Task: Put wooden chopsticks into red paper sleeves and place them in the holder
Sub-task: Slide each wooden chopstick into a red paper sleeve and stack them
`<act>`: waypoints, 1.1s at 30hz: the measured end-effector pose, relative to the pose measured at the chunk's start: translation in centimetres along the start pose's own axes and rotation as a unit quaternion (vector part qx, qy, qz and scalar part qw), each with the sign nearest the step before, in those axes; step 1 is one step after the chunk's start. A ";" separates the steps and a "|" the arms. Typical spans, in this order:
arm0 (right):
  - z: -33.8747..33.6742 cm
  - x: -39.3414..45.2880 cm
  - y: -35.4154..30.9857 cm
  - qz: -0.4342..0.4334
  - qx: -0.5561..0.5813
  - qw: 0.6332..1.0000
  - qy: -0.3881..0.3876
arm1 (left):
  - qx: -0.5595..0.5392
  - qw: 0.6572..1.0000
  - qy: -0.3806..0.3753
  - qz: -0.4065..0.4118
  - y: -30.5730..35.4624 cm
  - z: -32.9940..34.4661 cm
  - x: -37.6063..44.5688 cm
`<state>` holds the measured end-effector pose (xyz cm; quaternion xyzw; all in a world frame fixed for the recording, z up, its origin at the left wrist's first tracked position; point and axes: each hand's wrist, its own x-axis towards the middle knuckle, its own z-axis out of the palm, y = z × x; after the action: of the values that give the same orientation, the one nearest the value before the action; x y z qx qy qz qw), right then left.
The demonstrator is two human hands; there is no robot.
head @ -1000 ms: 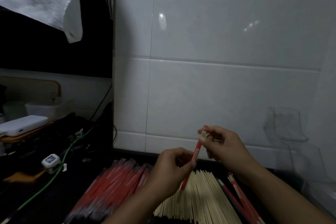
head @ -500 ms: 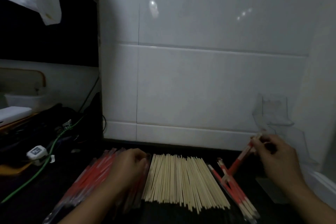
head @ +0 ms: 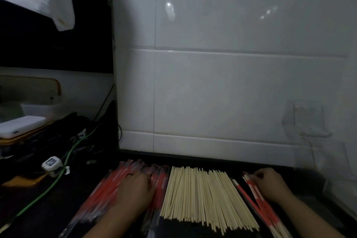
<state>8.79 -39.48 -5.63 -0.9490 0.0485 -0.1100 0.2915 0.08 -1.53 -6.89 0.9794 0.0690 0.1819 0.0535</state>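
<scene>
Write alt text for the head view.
Left hand rests on a pile of red paper sleeves; right hand sets down sleeved chopsticks. Bare wooden chopsticks lie between them, on a dark counter below white tiles.

The counter (head: 193,160) in front of me is dark and runs up to the white tiled wall. Directly on it, at the middle, lies a wide bundle of bare wooden chopsticks (head: 204,197), side by side. Touching it on the left is a heap of red paper sleeves (head: 116,189) in clear wrapping; my left hand (head: 133,191) rests on that heap. To the right, just beside the bare sticks, lie a few sleeved chopsticks (head: 257,199) under my right hand (head: 270,185).
</scene>
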 end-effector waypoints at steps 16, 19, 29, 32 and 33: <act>4.1 -7.7 -11.2 -0.211 -0.160 0.959 -0.103 | -0.156 0.983 0.095 -0.032 0.7 -0.4 2.8; 4.9 -7.1 -11.5 -0.226 -0.207 0.940 -0.149 | -0.301 0.947 0.095 -0.050 1.7 -1.6 3.2; 6.2 -6.6 -12.3 -0.205 -0.232 0.932 -0.188 | -0.622 0.780 -0.001 -0.069 5.6 -2.0 5.5; 6.0 -6.9 -12.8 -0.186 -0.215 0.938 -0.196 | -0.598 0.801 0.011 -0.024 6.1 -1.6 5.3; 5.5 -6.9 -12.9 -0.174 -0.199 0.945 -0.195 | -0.578 0.816 0.020 0.010 6.3 -1.7 4.9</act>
<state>3.74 -24.74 -4.07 -0.9842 -0.1546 0.0398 0.0770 4.76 -6.79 -2.82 0.7649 -0.0573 0.2088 0.6066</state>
